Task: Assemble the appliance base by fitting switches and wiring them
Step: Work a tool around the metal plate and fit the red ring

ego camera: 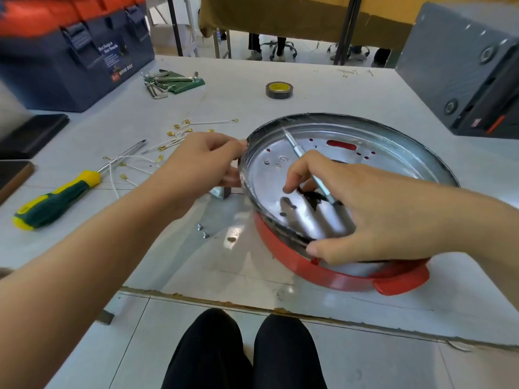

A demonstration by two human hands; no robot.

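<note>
Holding the appliance base (373, 153) tilted on the table (309, 88), near rim low. Right hand (373, 209) lies inside the base: fingers curl round a thin silver tool (299, 150), long axis running from the hand up toward the base's far-left rim; thumb presses the near rim. Left hand (199, 164) pinches the base's left rim. Wires (168, 144) lie left of the base, nearer the left hand. Judgement: switch fitting incomplete.
</note>
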